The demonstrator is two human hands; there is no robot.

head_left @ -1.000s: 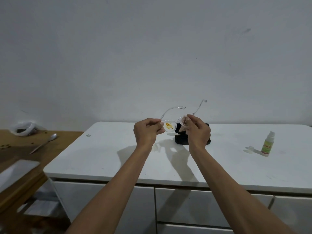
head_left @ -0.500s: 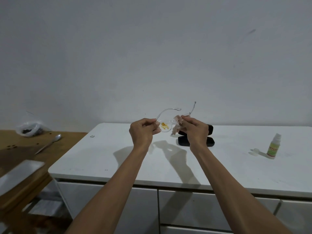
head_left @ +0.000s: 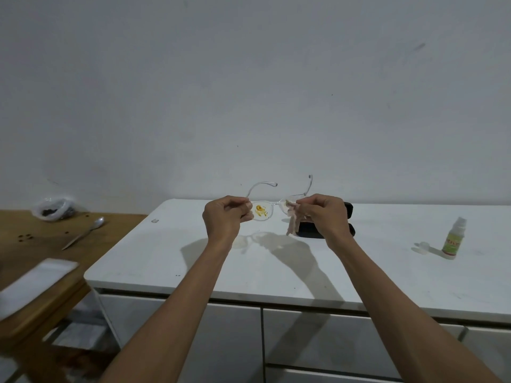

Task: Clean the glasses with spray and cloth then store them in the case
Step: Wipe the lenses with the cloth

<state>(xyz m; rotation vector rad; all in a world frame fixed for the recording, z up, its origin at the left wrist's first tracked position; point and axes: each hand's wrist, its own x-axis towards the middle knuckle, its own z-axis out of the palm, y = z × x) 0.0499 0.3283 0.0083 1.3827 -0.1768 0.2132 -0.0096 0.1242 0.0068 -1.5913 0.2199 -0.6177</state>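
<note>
Head view: I've got the left hand (head_left: 224, 217) pinching the glasses (head_left: 266, 210) at one end, up over the white counter (head_left: 193, 261), steadying them while the right hand (head_left: 323, 215) pinches the cloth (head_left: 292, 220) on 1 lens; yellow smear remains on the other.

plain grey-white wall (head_left: 249, 78); white cabinet (head_left: 276, 275) with drawers; wooden table (head_left: 41, 239) at left.
</note>
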